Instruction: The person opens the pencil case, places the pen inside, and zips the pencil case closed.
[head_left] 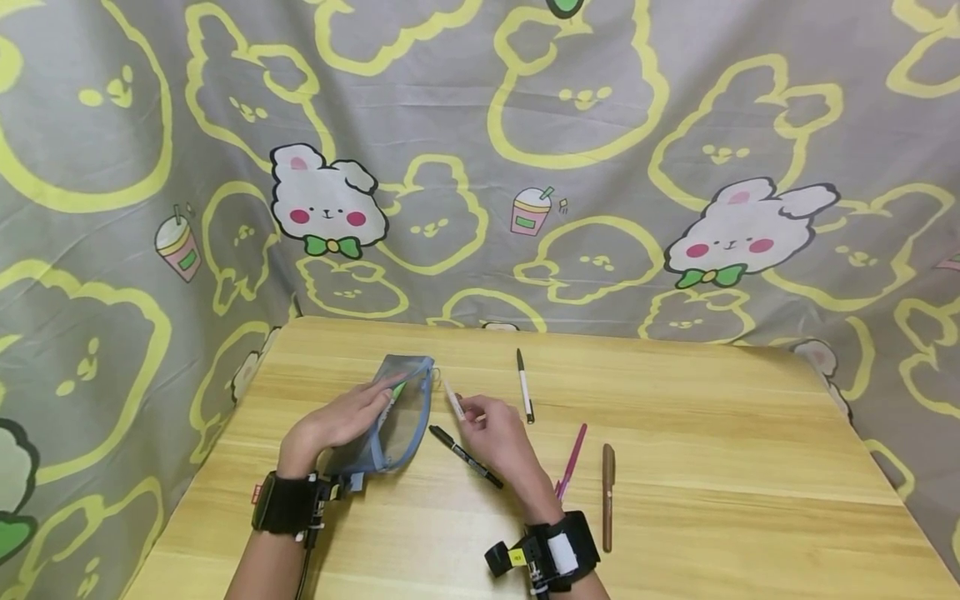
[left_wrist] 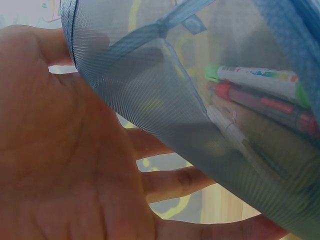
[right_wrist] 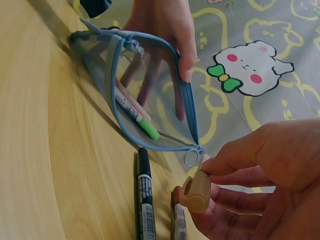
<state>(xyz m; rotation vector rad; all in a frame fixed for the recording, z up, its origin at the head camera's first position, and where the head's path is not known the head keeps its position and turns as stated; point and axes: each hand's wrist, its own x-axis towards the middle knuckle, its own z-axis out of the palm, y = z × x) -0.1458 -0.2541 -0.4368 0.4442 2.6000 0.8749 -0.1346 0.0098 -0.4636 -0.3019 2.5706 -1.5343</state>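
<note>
A blue-edged mesh pencil pouch [head_left: 405, 421] stands unzipped, its mouth facing right. My left hand [head_left: 341, 425] grips its upper side, thumb at the zipper edge and fingers spread behind the mesh. Inside lie a white marker with green ends [left_wrist: 262, 80], a red pen [left_wrist: 265, 106] and a pale slim pen [left_wrist: 232, 130]. My right hand [head_left: 491, 429] pinches a light pen with a beige cap [right_wrist: 196, 192] between thumb and fingers. Its far end is close to the ring [right_wrist: 191, 157] at the pouch's zipper corner.
A black double-ended marker [head_left: 465, 457] lies between pouch and right forearm. Behind the right hand is a white pen with a black cap [head_left: 524, 387]. A magenta pen [head_left: 573, 454] and a brown marker [head_left: 607, 500] lie to the right. Patterned cloth [head_left: 450, 108] encloses the wooden table [head_left: 735, 467].
</note>
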